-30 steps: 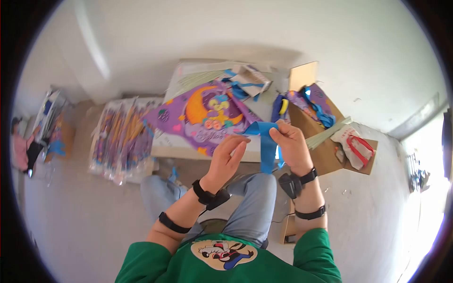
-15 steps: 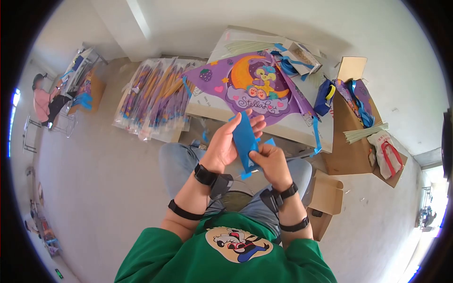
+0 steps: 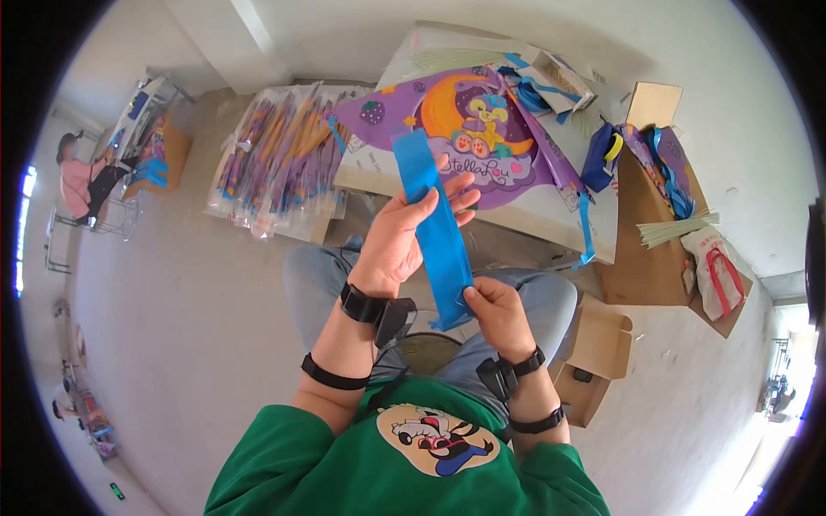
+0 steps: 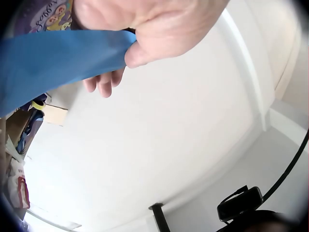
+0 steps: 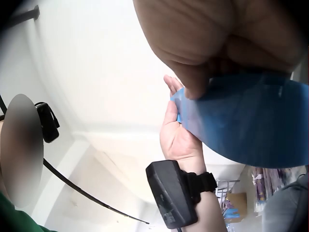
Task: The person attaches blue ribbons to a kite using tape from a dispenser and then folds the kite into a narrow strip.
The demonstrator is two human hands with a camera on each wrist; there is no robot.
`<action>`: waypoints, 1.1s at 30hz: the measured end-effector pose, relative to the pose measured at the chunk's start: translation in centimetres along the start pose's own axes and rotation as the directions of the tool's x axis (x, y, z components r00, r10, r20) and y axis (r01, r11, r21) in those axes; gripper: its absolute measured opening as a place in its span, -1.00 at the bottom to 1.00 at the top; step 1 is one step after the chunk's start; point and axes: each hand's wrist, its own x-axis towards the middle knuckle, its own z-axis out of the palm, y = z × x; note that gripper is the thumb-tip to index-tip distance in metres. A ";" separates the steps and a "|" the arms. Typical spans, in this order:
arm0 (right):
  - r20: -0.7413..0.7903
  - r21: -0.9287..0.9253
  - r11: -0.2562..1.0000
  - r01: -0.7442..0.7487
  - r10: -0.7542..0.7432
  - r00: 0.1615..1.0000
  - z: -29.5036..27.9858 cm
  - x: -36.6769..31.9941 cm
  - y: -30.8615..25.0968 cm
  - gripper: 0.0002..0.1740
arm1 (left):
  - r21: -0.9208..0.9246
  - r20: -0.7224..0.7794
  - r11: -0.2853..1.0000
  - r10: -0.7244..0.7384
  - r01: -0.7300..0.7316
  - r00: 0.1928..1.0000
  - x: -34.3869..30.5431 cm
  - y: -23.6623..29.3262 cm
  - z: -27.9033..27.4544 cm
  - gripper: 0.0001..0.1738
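A strip of blue ribbon [image 3: 443, 245] runs slantwise between the two hands, above the lap. Its upper part lies across the left hand [image 3: 400, 232], pinched under the thumb, with the other fingers spread behind it. The right hand [image 3: 499, 316] pinches the lower end between thumb and fingers. In the left wrist view the left thumb presses on the ribbon [image 4: 67, 60]. The right wrist view shows the right hand [image 5: 217, 38] gripping the wide blue band [image 5: 251, 125]. Beyond the hands a purple printed kite [image 3: 482, 129] lies on the table [image 3: 542, 228].
Bagged kites [image 3: 280, 163] are stacked left of the table. At the right stand a blue tape dispenser [image 3: 600, 159], a large cardboard box [image 3: 641, 271] and a white bag [image 3: 714, 273]. An open carton [image 3: 594, 353] sits on the floor. Another person [image 3: 79, 176] sits far left.
The left hand has gone from beside the ribbon to holding it. The strip has turned from hanging down to slanting, and more of it now shows above the left hand. The head view has shifted.
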 end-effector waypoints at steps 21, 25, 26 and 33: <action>-0.080 0.089 0.986 0.140 -0.133 0.988 -1.2 1.7 0.5 -0.90 | 0.020 -0.168 0.962 -0.264 0.271 0.950 -2.9 -4.7 -2.0 -0.44; -0.077 -0.006 0.982 0.190 -0.190 0.979 -1.8 1.5 0.0 -0.90 | 0.014 -0.116 0.982 -0.186 0.189 0.976 -2.9 -2.2 -0.8 -0.47; -0.078 -0.036 0.978 0.207 -0.210 0.975 -1.8 1.5 -0.3 -0.90 | 0.009 -0.093 0.978 -0.208 0.209 0.974 -2.9 -1.9 -0.7 -0.46; -0.224 -0.055 0.968 0.244 -0.250 0.942 -1.7 1.1 -2.0 -0.95 | 0.090 -0.199 0.963 -0.234 0.255 0.952 -3.2 -1.1 -1.3 -0.55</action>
